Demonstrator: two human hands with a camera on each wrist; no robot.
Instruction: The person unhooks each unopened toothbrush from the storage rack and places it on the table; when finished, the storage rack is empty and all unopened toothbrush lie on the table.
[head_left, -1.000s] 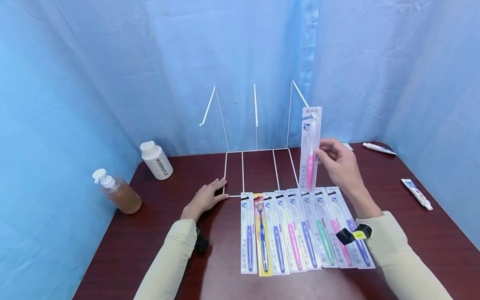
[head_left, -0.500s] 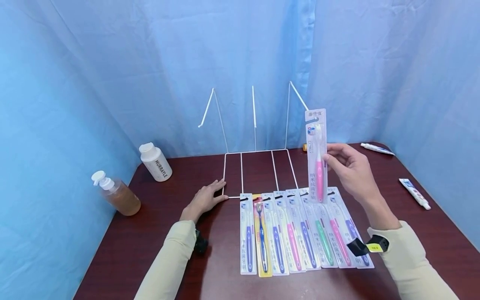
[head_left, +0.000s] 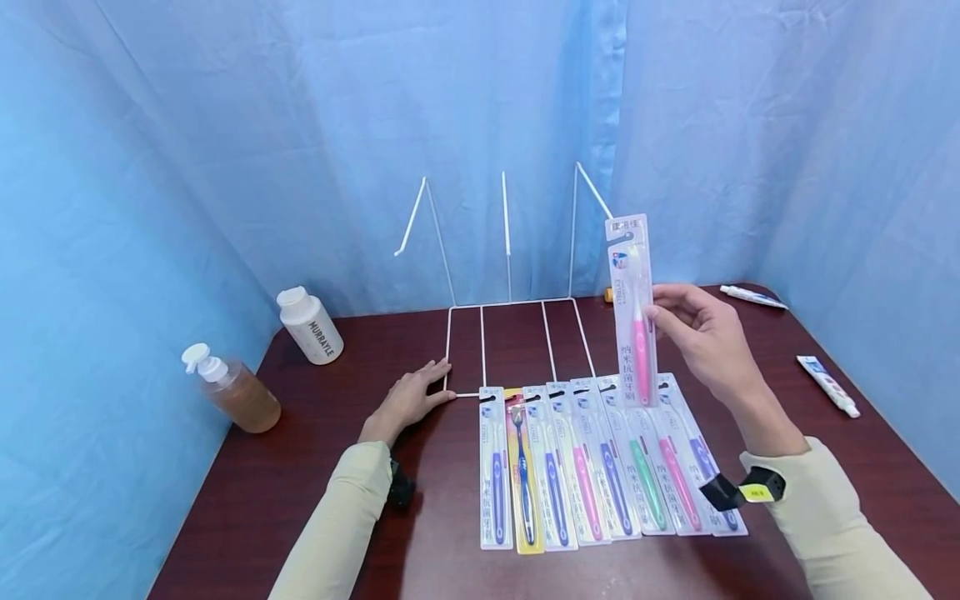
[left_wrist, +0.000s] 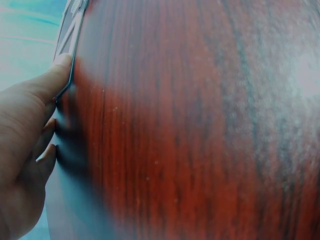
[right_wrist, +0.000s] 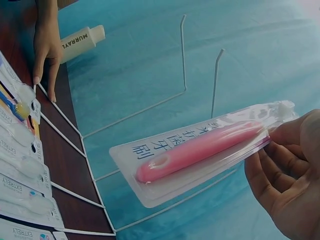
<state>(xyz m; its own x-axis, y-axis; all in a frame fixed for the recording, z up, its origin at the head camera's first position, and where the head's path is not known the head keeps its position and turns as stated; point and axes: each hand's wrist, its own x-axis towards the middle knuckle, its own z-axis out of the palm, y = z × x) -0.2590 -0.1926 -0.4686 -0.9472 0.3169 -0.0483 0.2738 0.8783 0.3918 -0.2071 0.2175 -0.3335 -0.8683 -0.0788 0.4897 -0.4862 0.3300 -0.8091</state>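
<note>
My right hand pinches the right edge of a packaged toothbrush with a pink handle. The pack hangs upright in the air, its slotted end up, in front of the right side of a white wire rack. In the right wrist view the rack's bare prongs show behind the pack. My left hand rests on the front left corner of the rack's base, fingers extended; the left wrist view shows the thumb against the wire. Several packaged toothbrushes lie in an overlapping row before the rack.
On the left stand a pump bottle of amber liquid and a white bottle. Toothpaste tubes lie at the right. An orange cap shows behind the held pack. Blue curtains enclose the table.
My right hand has shifted to the right with the pink-handled toothbrush, then stayed nearly still over the last half second. The left hand keeps its place on the rack corner.
</note>
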